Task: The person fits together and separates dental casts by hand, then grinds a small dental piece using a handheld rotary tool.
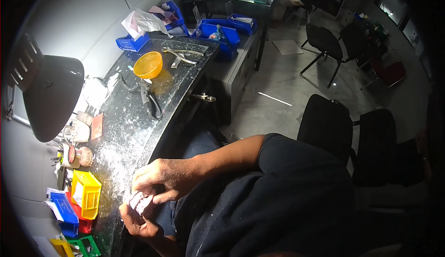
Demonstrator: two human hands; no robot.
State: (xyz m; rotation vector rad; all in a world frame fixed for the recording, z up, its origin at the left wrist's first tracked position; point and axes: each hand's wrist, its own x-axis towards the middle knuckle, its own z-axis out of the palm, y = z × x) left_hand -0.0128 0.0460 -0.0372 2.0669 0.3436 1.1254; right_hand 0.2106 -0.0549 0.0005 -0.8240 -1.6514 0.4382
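A pale dental cast [139,203] with a row of teeth showing is held between my two hands, close to the bench's near edge. My right hand [168,179], dusted with white powder, grips it from above with thumb and fingers. From below, my left hand [139,223] has its fingers closed around the cast's other side. Parts of the cast are hidden by the fingers, and I cannot tell whether it is one piece or two.
White dust covers the dark bench [134,139]. On it are an orange bowl [148,65], pliers [181,56], a black handpiece [147,98] and a yellow bin [87,194]. A lamp [53,95] overhangs it. Blue bins [218,34] stand beyond; chairs [327,122] and another person [293,0] are behind.
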